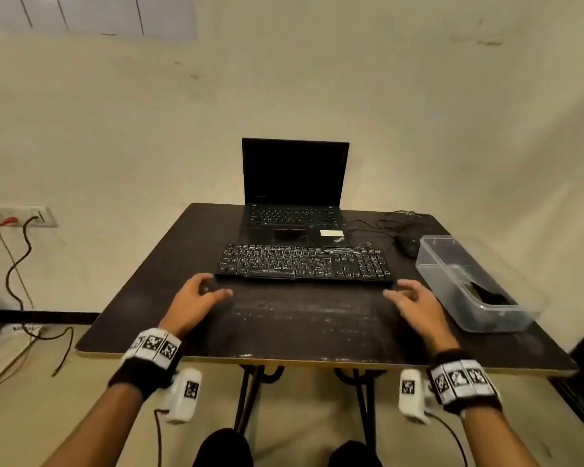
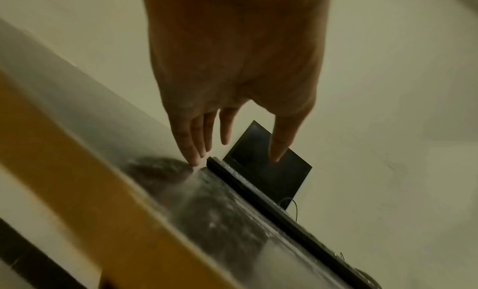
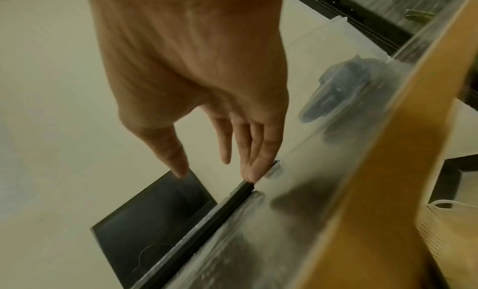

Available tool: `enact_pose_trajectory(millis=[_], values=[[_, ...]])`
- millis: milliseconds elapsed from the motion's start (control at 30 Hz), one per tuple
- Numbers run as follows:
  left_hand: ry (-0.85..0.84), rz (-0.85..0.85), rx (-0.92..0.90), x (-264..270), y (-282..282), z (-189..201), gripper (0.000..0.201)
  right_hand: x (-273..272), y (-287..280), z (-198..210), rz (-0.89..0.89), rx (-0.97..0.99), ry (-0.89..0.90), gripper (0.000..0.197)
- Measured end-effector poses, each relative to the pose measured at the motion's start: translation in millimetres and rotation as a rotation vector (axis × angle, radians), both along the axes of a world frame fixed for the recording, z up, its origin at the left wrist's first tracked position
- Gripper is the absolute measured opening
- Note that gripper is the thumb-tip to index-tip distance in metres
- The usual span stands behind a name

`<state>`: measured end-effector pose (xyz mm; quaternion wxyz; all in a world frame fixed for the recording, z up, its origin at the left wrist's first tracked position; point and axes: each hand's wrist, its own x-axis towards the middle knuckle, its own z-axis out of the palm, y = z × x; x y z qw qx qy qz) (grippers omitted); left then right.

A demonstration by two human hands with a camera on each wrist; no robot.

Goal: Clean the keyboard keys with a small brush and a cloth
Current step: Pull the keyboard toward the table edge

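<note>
While neither hand holds a tool, the cleaning looks not yet begun.

The left hand and right hand hover with fingers loosely spread at the near corners of the keyboard, mid-table before a laptop. No brush shows; something dark, perhaps the cloth, lies in a clear tub. The dark table is scuffed; pale walls stand behind.

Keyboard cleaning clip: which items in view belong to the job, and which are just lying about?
Job:
keyboard
clear plastic box with something dark inside, possibly the cloth
left hand and right hand, both empty, at the keyboard's ends

Lying about:
laptop
mouse
</note>
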<state>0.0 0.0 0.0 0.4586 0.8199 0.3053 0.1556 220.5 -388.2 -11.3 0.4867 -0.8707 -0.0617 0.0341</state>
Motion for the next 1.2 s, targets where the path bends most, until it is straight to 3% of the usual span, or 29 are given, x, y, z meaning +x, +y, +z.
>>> enact_pose_trajectory(millis=[67,100,300,367,433,467,633,800,967,1200], values=[[0.027,-0.018,-0.090,10,8,5,0.117,10,11,10,0.042,-0.002,0.079,0.067],[0.024,-0.036,-0.150,16,10,8,0.127,15,16,16,0.065,0.005,0.107,0.073],[0.050,-0.038,-0.299,42,18,14,0.133,36,38,26,0.150,0.003,0.206,0.096],[0.047,-0.056,-0.299,47,18,14,0.119,37,40,27,0.152,0.015,0.220,0.096],[0.039,-0.062,-0.285,45,10,16,0.086,35,41,26,0.149,0.023,0.210,0.098],[0.025,-0.070,-0.267,43,6,16,0.079,31,39,25,0.148,0.019,0.203,0.099],[0.008,-0.047,-0.200,2,-13,1,0.121,-16,17,19,0.127,-0.014,0.145,0.100],[-0.041,-0.044,-0.015,-63,-56,-17,0.122,-86,-16,-5,0.038,-0.076,0.043,0.097],[-0.090,-0.032,0.145,-106,-82,-41,0.100,-147,-32,-9,-0.024,-0.053,-0.122,0.082],[-0.104,-0.025,0.220,-130,-98,-50,0.099,-168,-43,-22,-0.090,-0.037,-0.261,0.073]])
